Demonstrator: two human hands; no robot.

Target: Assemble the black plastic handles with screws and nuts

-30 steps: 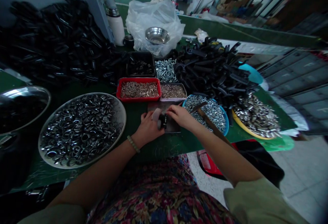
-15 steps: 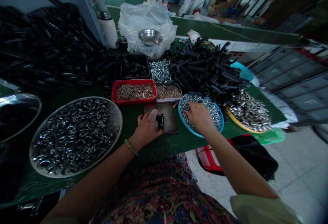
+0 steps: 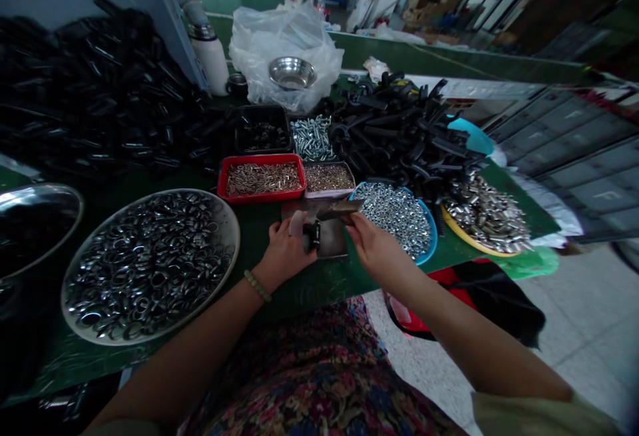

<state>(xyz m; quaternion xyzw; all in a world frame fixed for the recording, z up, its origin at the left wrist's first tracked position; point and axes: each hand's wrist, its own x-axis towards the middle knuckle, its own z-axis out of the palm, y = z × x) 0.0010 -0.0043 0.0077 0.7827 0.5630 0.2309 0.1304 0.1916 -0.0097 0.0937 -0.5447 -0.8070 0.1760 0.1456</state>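
Note:
My left hand point(image 3: 288, 249) is closed on a small black fitting point(image 3: 313, 235), held on a flat metal plate point(image 3: 333, 243) on the table. A pale wrap point(image 3: 298, 223) covers one of its fingers. My right hand point(image 3: 368, 239) is closed round a dark metal tool that looks like a hammer point(image 3: 342, 210). The tool lies level just above the plate, its end close to the black fitting. Motion blur hides its exact shape. Right of the hand stands a blue basin point(image 3: 433, 249) of small shiny nuts point(image 3: 394, 216).
A large round tray point(image 3: 234, 249) of metal rings lies left. Behind the plate stand a red tray point(image 3: 219, 190) of pins and a pale tray point(image 3: 329, 194) of small parts. Black handle-like parts point(image 3: 399, 130) pile up behind. A yellow basin point(image 3: 462, 239) of metal sleeves sits right.
My right hand has left the nuts in the blue basin and moved left to the plate, now gripping the dark tool. My left hand has stayed in place with the black fitting.

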